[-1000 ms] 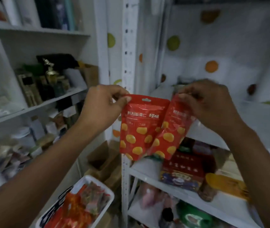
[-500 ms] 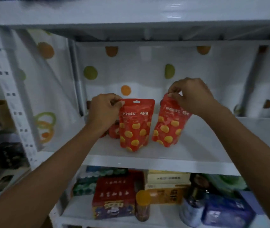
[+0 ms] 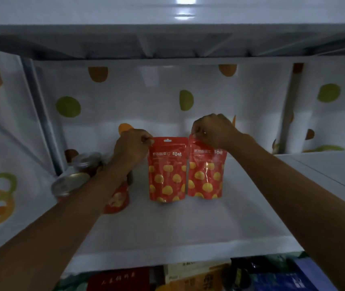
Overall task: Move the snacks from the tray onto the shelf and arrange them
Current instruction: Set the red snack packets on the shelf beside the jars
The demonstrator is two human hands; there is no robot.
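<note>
While both stand upright, touching, mid-frame on the white shelf [image 3: 188, 227], left hand [image 3: 130, 149] fingers curled, pinching the top corner of a glossy red snack pouch with yellow dots [image 3: 167, 171], right hand [image 3: 213, 130] likewise pinching a second matching red pouch [image 3: 206, 173], metal-lidded jars [image 3: 73, 181] lower left

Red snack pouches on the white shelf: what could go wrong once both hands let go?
1. The left hand and right hand pinch only the top edges of the left red yellow-spotted pouch and the right red yellow-spotted pouch; once released, they may topple.
2. The left forearm passes close beside the metal-lidded glass jar; pulling back could knock it.
</note>
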